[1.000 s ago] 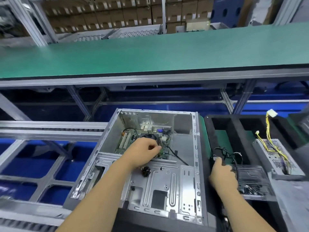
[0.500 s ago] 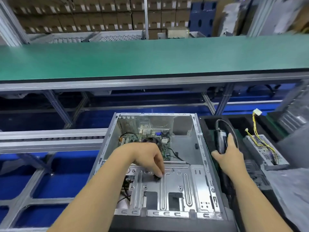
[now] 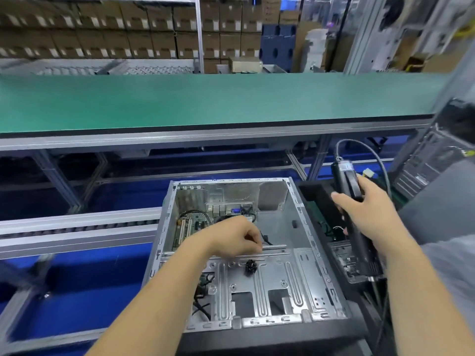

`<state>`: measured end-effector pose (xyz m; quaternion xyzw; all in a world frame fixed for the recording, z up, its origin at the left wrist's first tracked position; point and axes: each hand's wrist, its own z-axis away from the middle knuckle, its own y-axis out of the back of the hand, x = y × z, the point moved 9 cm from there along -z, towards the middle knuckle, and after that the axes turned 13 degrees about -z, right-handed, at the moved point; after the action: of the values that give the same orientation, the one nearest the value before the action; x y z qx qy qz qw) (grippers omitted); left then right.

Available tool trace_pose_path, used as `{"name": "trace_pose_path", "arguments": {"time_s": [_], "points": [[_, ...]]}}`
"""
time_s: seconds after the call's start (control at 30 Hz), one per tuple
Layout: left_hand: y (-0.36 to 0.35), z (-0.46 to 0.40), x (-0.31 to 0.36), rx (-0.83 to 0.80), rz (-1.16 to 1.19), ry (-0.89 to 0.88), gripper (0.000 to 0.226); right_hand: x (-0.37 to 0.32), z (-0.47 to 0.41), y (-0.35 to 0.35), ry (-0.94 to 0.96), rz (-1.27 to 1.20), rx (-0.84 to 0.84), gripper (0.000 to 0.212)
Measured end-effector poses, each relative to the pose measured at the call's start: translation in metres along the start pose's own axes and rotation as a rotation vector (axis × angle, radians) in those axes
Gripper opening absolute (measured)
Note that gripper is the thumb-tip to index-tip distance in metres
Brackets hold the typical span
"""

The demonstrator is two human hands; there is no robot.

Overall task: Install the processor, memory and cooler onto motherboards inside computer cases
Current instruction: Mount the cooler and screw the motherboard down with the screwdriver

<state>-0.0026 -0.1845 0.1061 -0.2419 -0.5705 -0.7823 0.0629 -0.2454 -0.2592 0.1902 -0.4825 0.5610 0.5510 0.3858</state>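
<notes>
Head view gives me no writing I can read: the boxes [image 3: 108,29] stacked at the back carry pale labels, and the driver has a light sticker near its top, but both are too blurred to make out.

From the left, I see a grey roller rail [image 3: 77,227] running up to the case [image 3: 295,299], which lies open on its side. Deep in its left half sits the board [image 3: 191,227], green, with white slots. My left hand [image 3: 232,238] hovers just over the board's near edge, fingers curled down with the tips drawn together; whether they pinch anything I cannot tell. Just below that hand a small black part [image 3: 250,267] rests on the case's metal plate. Black cables [image 3: 203,299] bunch in the near left corner.

Right of the case, my right hand [image 3: 367,211] grips the black driver [image 3: 349,182], held upright above a black tray [image 3: 313,194], well apart from the board. A grey cord [image 3: 370,150] loops from the driver's top. The green belt [image 3: 205,101] spans the far side.
</notes>
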Motion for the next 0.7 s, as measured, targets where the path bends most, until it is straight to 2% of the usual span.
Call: {"name": "trace_pose_path", "arguments": {"time_s": [0.13,0.27,0.4,0.6,0.7], "points": [[0.015,-0.001,-0.002,0.19,0.084,0.057,0.011,-0.019,0.0,-0.017,-0.065,-0.302,-0.043,0.009],[0.021,-0.002,-0.019,0.378,0.15,0.216,0.015,-0.025,-0.008,-0.048,-0.135,-0.439,-0.039,0.016],[0.012,-0.006,-0.032,0.353,0.137,0.304,0.017,-0.019,-0.018,-0.081,-0.293,-0.577,-0.06,0.019],[-0.013,0.005,-0.066,0.286,0.172,0.406,0.02,-0.012,-0.035,-0.078,-0.368,-0.872,0.039,0.031],[-0.013,0.001,-0.066,0.304,0.243,0.404,0.018,-0.008,-0.043,-0.069,-0.394,-0.812,0.03,0.032]]}}
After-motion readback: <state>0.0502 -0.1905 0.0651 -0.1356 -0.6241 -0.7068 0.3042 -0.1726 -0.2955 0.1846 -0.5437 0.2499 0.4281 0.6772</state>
